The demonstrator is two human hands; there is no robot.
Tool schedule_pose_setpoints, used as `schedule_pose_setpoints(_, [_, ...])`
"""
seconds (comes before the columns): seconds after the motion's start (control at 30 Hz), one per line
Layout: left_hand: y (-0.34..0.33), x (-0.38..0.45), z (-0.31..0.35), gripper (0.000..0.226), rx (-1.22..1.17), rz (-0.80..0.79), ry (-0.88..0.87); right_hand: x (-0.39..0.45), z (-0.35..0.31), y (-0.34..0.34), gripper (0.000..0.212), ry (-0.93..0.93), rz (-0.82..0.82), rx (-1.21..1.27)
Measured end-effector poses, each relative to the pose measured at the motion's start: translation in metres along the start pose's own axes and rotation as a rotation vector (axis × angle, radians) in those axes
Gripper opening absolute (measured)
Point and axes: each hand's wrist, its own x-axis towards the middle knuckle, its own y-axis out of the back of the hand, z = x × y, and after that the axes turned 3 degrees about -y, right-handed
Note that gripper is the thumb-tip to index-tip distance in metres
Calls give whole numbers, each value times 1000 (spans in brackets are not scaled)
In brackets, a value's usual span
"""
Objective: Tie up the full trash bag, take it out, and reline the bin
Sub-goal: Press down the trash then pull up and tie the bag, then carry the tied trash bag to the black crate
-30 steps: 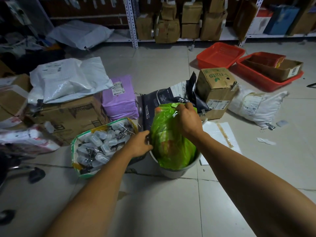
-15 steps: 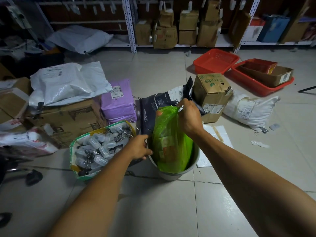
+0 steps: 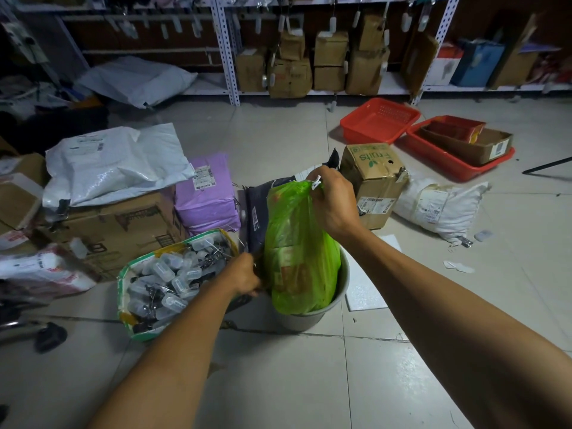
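Observation:
A full green trash bag (image 3: 297,252) stands tall out of a small grey bin (image 3: 309,318) on the tiled floor, its lower part still inside the bin. My right hand (image 3: 332,202) grips the gathered top of the bag and holds it up. My left hand (image 3: 244,277) grips the bin's left rim beside the bag, its fingertips hidden behind the bag and rim.
A green-rimmed basket of small bottles (image 3: 173,280) touches the bin's left side. Behind it lie a purple parcel (image 3: 207,193), a dark mailer (image 3: 257,205), cardboard boxes (image 3: 374,178) and white sacks (image 3: 439,205). Red trays (image 3: 379,120) and shelving stand further back. Bare tiles lie in front.
My right hand has lifted the green bag higher, so more of it stands out of the bin. My left hand has stayed at the bin's rim.

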Motion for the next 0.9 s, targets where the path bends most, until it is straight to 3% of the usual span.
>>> schedule_pose_setpoints(0.3, [7, -7, 2, 67, -9, -24, 43, 11, -5, 16, 24, -30, 0, 35])
schedule_pose_setpoints(0.6, [46, -38, 25, 36, -20, 55, 49, 19, -32, 47, 28, -50, -109, -10])
schedule_pose_setpoints(0.77, [83, -67, 68, 61, 116, 160, 16, 24, -60, 72, 35, -72, -163, -26])
schedule_pose_setpoints(0.9, [117, -98, 112, 61, 198, 238, 4, 32, -99, 104, 34, -45, -196, -37])
